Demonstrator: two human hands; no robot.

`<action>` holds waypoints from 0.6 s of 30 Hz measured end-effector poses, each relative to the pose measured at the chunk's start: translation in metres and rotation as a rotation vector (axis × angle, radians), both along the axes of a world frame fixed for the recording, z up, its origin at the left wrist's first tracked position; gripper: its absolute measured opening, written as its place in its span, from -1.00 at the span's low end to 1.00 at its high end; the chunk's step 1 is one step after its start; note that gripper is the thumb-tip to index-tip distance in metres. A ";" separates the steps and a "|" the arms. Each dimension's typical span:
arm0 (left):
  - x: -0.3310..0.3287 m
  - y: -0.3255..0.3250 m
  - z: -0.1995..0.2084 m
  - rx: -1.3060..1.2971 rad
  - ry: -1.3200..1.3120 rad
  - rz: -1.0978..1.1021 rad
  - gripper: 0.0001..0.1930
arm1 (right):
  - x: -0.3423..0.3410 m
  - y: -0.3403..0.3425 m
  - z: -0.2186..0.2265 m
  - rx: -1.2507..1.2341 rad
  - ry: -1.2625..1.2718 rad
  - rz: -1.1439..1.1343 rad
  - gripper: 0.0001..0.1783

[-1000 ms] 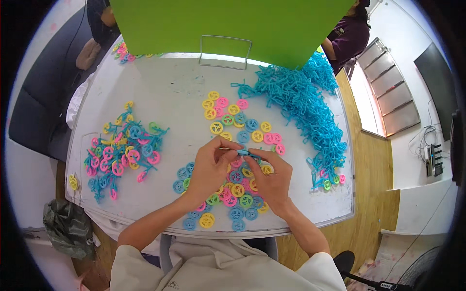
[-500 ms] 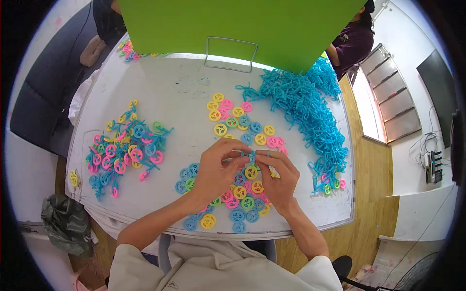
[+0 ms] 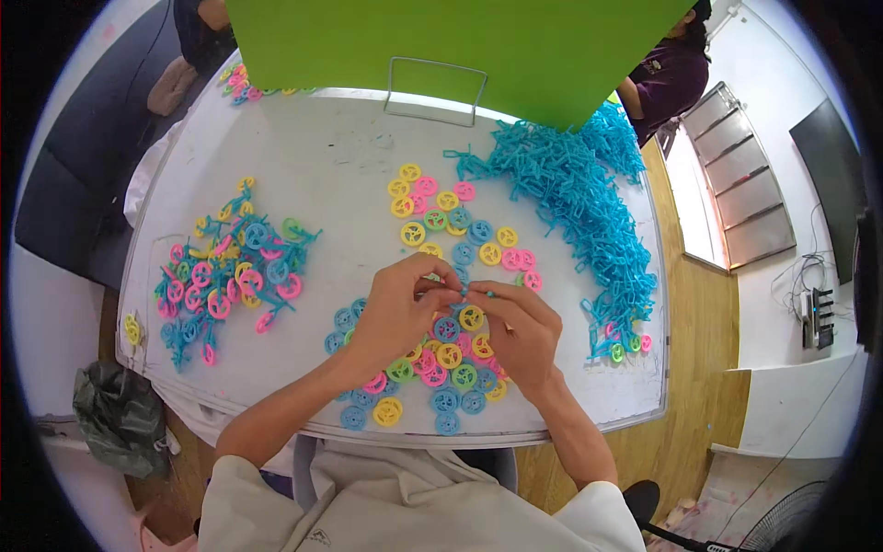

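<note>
My left hand [image 3: 397, 305] and my right hand [image 3: 521, 329] meet fingertip to fingertip over the middle of the table. Both are closed in a pinch on a small blue plastic piece [image 3: 464, 289], mostly hidden by the fingers. Beneath and around them lie loose spoked plastic wheels, such as a yellow wheel [image 3: 387, 411], a blue wheel [image 3: 446, 399] and a pink wheel [image 3: 464, 191]. To the left is a pile of wheels joined to blue sticks [image 3: 221, 276]. A large heap of blue plastic sticks [image 3: 579, 193] spreads along the right side.
A green board [image 3: 441, 46] with a wire handle [image 3: 435, 118] stands across the far side of the white table [image 3: 313, 152]. A person in a dark purple shirt [image 3: 664, 81] is beyond it at the right. A dark green bag [image 3: 120, 419] hangs at the left edge.
The whole view has shifted slightly, with the table a little higher and further left. My hands stay pinched together, and the fingertips have turned slightly around the blue piece.
</note>
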State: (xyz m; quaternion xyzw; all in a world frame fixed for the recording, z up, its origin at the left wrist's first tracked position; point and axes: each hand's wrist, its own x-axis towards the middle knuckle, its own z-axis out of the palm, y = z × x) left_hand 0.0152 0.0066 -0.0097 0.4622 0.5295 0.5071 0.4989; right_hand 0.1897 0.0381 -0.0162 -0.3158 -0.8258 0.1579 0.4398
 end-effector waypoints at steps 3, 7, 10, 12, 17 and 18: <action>0.003 0.001 0.005 0.111 -0.035 -0.048 -0.83 | -0.004 0.003 0.003 -0.148 0.125 -0.090 -0.73; 0.001 -0.001 0.006 0.146 0.156 -0.074 -0.83 | -0.002 0.001 0.009 -0.200 0.088 0.026 -0.75; -0.015 0.006 0.009 0.129 0.045 -0.025 -0.85 | 0.008 0.004 0.020 -0.391 0.197 0.035 -0.75; -0.032 0.014 0.021 0.161 -0.008 0.134 -0.86 | 0.026 0.026 0.017 -0.143 0.198 -0.251 -0.73; -0.112 0.018 0.037 0.347 0.648 0.551 -0.85 | 0.089 0.064 0.013 -0.014 -0.257 -0.785 -0.65; -0.121 0.017 0.041 0.346 0.653 0.551 -0.85 | 0.101 0.068 0.002 -0.032 -0.356 -0.815 -0.67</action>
